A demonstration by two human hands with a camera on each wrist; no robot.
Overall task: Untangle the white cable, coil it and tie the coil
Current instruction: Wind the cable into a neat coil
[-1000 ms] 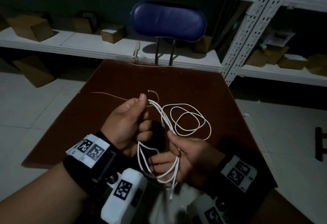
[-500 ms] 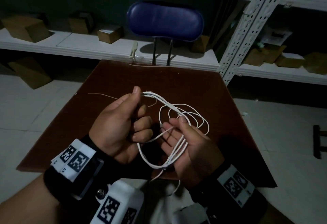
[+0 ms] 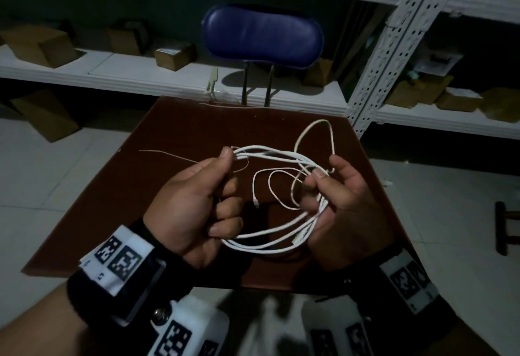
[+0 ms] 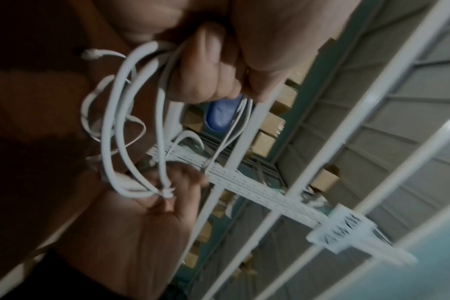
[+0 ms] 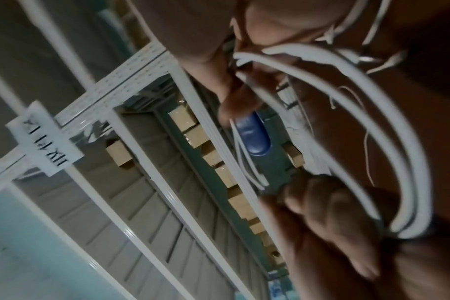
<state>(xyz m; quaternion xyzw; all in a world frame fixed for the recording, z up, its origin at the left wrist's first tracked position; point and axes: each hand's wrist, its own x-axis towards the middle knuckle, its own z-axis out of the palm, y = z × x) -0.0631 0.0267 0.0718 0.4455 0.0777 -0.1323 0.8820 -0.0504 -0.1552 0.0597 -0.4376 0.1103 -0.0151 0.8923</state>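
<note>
The white cable (image 3: 270, 243) hangs in several loose loops between both hands above the brown table (image 3: 157, 175). My left hand (image 3: 197, 200) grips one side of the bundle, thumb pressed on the strands at the top. My right hand (image 3: 334, 200) holds the other side, strands running through its curled fingers. One loop (image 3: 323, 124) sticks up above the right hand, and a plug end (image 3: 256, 206) dangles in the middle. The left wrist view shows the cable (image 4: 116, 121) running from my left hand's fingers (image 4: 206, 67). In the right wrist view the cable (image 5: 388, 113) arcs to the left hand.
A thin wire tie (image 3: 166, 154) lies on the table left of my left hand. A blue chair back (image 3: 261, 37) stands behind the table's far edge. White metal shelving (image 3: 382, 54) with cardboard boxes (image 3: 171, 55) lines the wall. Grey tiled floor surrounds the table.
My hands have drawn apart: the right hand moved right and up, stretching the loops into a wider oval. A loop now rises above the right hand.
</note>
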